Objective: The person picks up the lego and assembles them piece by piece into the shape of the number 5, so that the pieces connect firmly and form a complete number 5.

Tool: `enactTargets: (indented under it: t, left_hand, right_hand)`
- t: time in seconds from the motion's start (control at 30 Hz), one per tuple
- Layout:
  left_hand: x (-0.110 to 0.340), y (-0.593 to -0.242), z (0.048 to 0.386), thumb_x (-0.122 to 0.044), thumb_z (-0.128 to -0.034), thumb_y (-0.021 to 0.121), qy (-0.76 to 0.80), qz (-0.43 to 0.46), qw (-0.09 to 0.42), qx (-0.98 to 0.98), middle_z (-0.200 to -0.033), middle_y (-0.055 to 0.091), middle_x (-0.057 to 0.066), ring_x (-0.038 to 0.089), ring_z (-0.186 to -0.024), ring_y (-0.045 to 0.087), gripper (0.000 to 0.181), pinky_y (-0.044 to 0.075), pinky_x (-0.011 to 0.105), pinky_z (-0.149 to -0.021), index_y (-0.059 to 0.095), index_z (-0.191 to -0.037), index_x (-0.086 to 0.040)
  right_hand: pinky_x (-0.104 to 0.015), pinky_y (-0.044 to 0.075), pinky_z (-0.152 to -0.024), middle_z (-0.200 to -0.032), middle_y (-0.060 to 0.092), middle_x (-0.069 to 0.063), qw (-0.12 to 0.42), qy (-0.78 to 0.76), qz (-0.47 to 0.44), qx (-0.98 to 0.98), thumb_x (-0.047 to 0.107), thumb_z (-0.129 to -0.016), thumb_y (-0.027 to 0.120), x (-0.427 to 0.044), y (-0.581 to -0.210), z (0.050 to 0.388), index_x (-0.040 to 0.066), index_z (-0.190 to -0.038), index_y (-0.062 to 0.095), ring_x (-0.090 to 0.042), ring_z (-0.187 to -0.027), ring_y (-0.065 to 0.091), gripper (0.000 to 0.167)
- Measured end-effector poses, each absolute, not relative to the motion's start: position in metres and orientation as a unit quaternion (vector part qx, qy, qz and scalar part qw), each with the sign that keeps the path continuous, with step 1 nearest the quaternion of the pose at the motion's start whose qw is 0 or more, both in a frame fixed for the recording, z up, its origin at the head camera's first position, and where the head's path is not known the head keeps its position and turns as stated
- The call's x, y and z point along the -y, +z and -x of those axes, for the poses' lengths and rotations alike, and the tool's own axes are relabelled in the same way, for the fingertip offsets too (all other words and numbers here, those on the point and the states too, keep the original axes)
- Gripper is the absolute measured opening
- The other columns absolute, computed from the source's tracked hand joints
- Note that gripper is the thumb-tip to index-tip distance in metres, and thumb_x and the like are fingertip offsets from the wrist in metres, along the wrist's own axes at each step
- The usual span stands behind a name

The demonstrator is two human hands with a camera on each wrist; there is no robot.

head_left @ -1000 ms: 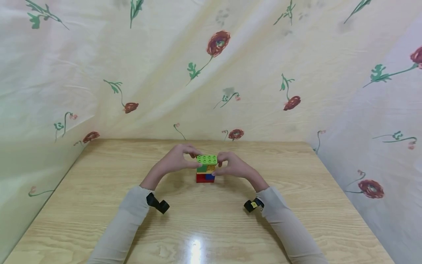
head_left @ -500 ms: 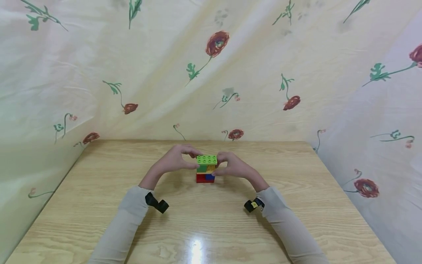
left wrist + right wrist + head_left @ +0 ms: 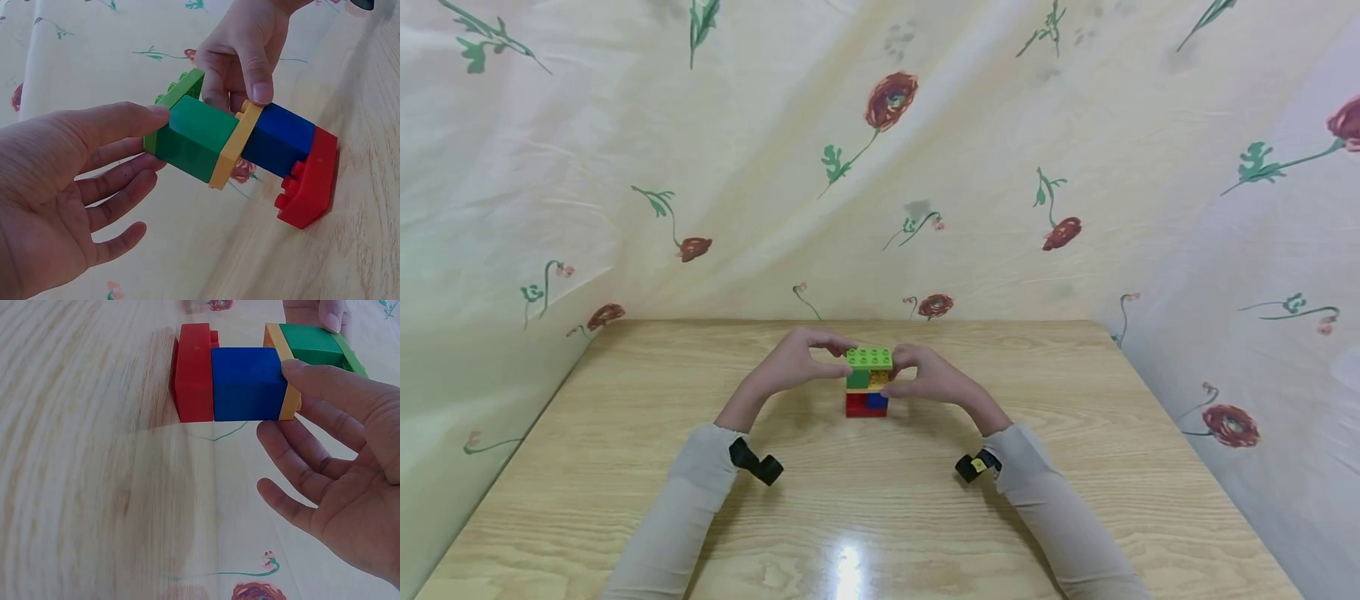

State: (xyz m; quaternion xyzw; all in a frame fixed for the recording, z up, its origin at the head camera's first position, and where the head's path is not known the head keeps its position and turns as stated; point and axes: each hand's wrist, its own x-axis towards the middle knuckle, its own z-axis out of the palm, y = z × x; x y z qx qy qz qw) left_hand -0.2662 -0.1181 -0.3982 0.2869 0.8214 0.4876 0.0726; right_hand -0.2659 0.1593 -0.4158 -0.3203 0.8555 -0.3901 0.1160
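Observation:
A short stack of toy building bricks stands on the table, between both hands. At its base lies a red brick [image 3: 195,375], with a blue brick [image 3: 247,384] on its right part. Over the blue one is a thin yellow brick [image 3: 234,149], which bears a green brick [image 3: 195,140] on its left. A thin light green brick [image 3: 870,359] tops the stack. My left hand [image 3: 796,362] pinches the light green brick at its left end, thumb also by the green brick. With thumb and fingers, my right hand [image 3: 934,377] holds the yellow brick at its right end.
The wooden table [image 3: 880,492] spreads around the stack. Behind and beside it hangs a pale flowered cloth [image 3: 760,167]. Each wrist wears a small black camera on a strap, the left camera [image 3: 767,468] and the right camera [image 3: 967,468].
The light green brick and my left fingertips sit slightly higher in the head view, and more of the green brick shows. My right hand stays nearly still. The head view has shifted slightly.

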Motion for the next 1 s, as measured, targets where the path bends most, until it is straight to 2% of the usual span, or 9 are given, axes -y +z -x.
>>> enactTargets:
  t: [0.27,0.43,0.73,1.0]
  left_hand:
    - [0.118,-0.406,0.27,-0.024,-0.0891,0.08,0.522,-0.263,0.072,-0.808,-0.115,0.075,0.006,0.023,-0.108,0.067,0.033,0.042,0.062,-0.108,0.076,-0.12,-0.015]
    - [0.116,-0.408,0.272,-0.024,-0.0906,0.079,0.536,-0.241,0.073,-0.806,-0.112,0.075,0.006,0.022,-0.107,0.067,0.032,0.049,0.053,-0.103,0.075,-0.121,-0.014]
    - [0.114,-0.412,0.272,-0.023,-0.095,0.074,0.549,-0.226,0.067,-0.802,-0.116,0.074,0.009,0.022,-0.107,0.067,0.034,0.055,0.036,-0.091,0.072,-0.125,-0.009]
    - [0.111,-0.415,0.274,-0.023,-0.0958,0.073,0.567,-0.202,0.075,-0.795,-0.116,0.073,0.014,0.023,-0.104,0.067,0.037,0.056,0.035,-0.089,0.07,-0.128,-0.004]
  right_hand:
    - [-0.055,0.05,-0.099,-0.112,0.071,-0.009,0.116,-0.395,0.313,-0.856,0.017,-0.09,0.078,-0.159,-0.417,0.268,0.006,-0.111,0.077,-0.024,-0.105,0.069,0.024]
    - [-0.053,0.053,-0.099,-0.115,0.072,-0.012,0.124,-0.402,0.309,-0.853,0.016,-0.092,0.076,-0.158,-0.417,0.269,0.004,-0.119,0.074,-0.026,-0.105,0.071,0.029]
    - [-0.048,0.054,-0.096,-0.121,0.074,-0.011,0.117,-0.385,0.319,-0.858,0.018,-0.095,0.072,-0.157,-0.417,0.269,0.005,-0.122,0.074,-0.023,-0.109,0.069,0.029]
    - [-0.048,0.054,-0.098,-0.12,0.075,-0.011,0.121,-0.389,0.31,-0.859,0.018,-0.098,0.069,-0.159,-0.42,0.272,0.005,-0.123,0.073,-0.025,-0.111,0.07,0.029]
